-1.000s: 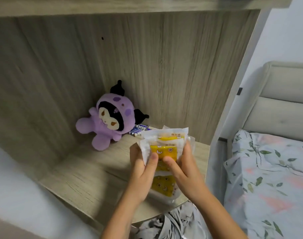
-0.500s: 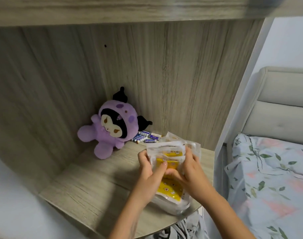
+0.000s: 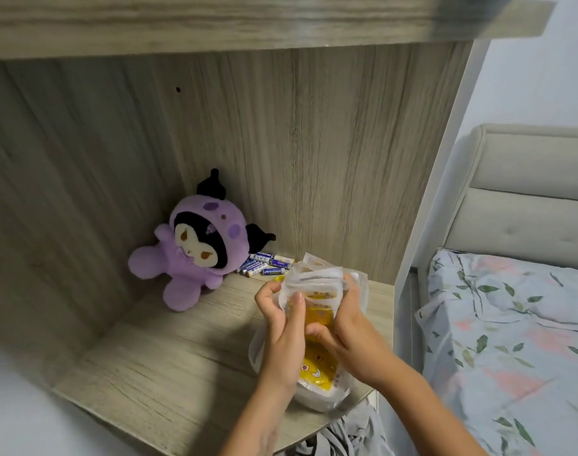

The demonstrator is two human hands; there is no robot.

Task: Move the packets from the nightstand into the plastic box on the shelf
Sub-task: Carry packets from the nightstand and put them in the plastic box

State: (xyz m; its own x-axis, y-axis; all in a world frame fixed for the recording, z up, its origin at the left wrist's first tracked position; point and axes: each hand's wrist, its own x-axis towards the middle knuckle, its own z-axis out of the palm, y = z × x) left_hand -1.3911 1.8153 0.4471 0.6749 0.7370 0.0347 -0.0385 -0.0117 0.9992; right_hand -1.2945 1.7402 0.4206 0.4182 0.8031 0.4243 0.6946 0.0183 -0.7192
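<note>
— Fingers of the left hand (image 3: 282, 327) curl round the left edge of the bundle of packets (image 3: 317, 319), thumb pressed on its face; the right hand (image 3: 350, 324) wraps the right edge the same way. Both grip it, low and right of centre in the frame.

— So the packets are off the nightstand (image 3: 169, 366)?

— Not clearly. The bundle stands upright, its lower end down at the wooden top; I cannot tell whether it touches. A few more packets peek out behind it, near the back panel.

— And the plastic box?

— Not in view. Only the underside of a shelf (image 3: 248, 24) runs along the top of the frame, so I judge nothing is delivered yet.

— What else sits there?

— A purple plush toy (image 3: 195, 255) left of centre, loose batteries (image 3: 264, 263) beside it, a bed (image 3: 511, 340) at the right.

— What remains, then?

— Lifting the bundle, carrying it to the box, then collecting any stragglers.
</note>
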